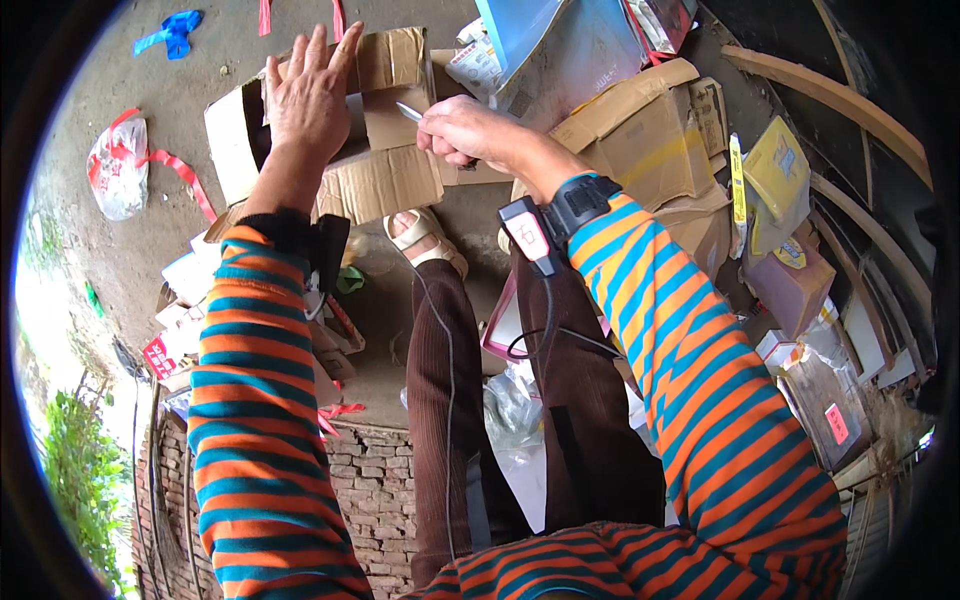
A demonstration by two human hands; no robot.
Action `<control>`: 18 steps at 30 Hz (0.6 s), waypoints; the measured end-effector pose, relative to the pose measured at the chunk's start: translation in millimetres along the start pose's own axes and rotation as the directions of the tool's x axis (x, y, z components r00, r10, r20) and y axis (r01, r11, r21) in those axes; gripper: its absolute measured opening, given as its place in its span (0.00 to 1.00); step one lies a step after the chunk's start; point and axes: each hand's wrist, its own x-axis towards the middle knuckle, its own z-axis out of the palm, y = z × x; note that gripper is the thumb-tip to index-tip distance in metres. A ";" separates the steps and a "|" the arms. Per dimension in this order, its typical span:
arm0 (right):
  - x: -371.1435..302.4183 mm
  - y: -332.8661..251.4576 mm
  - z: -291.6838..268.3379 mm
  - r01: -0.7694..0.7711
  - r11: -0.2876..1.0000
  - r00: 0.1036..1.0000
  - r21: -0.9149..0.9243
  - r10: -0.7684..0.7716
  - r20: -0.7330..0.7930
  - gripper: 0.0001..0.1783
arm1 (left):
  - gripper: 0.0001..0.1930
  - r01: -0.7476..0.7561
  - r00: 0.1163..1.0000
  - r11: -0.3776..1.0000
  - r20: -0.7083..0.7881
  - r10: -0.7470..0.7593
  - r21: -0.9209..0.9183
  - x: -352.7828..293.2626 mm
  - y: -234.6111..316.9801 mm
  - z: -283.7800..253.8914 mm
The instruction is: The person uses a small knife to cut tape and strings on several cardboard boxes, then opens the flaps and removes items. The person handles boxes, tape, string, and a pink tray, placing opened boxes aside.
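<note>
the brown corrugated-cardboard box (378, 182) sits at 11 o'clock, its flaps spread. over it, the left hand (308, 108) is flat with fingers spread, gripping nothing; whether it presses on the cardboard, i cannot tell. at 12 o'clock the right hand (462, 130) is curled into a fist around a slim, pointed, silvery blade (409, 112), whose tip points to 10 o'clock, over the box; contact is unclear. the step in hand looks like cutting the box open. the next move seems to call for steadying the cardboard and drawing the blade along a seam, clear of the left fingers. bent, brown, flattened cardboard (645, 150) lies between 1 and 2 o'clock.
</note>
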 end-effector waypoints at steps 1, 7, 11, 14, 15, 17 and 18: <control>8.1 -0.5 -1.4 0.012 0.999 0.999 0.039 -0.013 0.034 0.12 | 0.40 0.006 0.999 0.998 0.037 -0.003 -0.068 6.2 -0.7 6.3; 40.5 15.4 7.4 0.070 0.981 0.902 -0.183 -0.141 -0.409 0.20 | 0.35 0.026 0.997 0.970 -0.069 -0.044 -0.242 7.0 -4.9 25.7; 42.9 25.8 11.3 0.162 0.977 0.879 -0.135 -0.206 -0.430 0.21 | 0.36 0.019 0.991 0.948 -0.121 -0.060 -0.317 -2.1 -2.0 24.7; 32.4 29.7 -2.5 0.191 0.975 0.914 -0.113 -0.219 -0.341 0.19 | 0.38 0.029 0.992 0.943 -0.108 -0.069 -0.331 -5.4 1.3 26.7; 26.7 29.6 -8.8 0.204 0.970 0.928 -0.128 -0.234 -0.291 0.19 | 0.37 0.024 0.991 0.940 -0.118 -0.068 -0.339 -6.1 1.8 28.1; 18.5 23.4 -22.6 0.257 0.852 0.899 -0.456 -0.383 -0.210 0.18 | 0.38 0.039 0.989 0.936 -0.120 -0.086 -0.349 -5.3 2.6 31.9; 11.8 19.4 -28.8 0.235 0.857 0.902 -0.459 -0.368 -0.225 0.18 | 0.38 0.049 0.988 0.935 -0.117 -0.096 -0.352 -4.2 3.4 34.0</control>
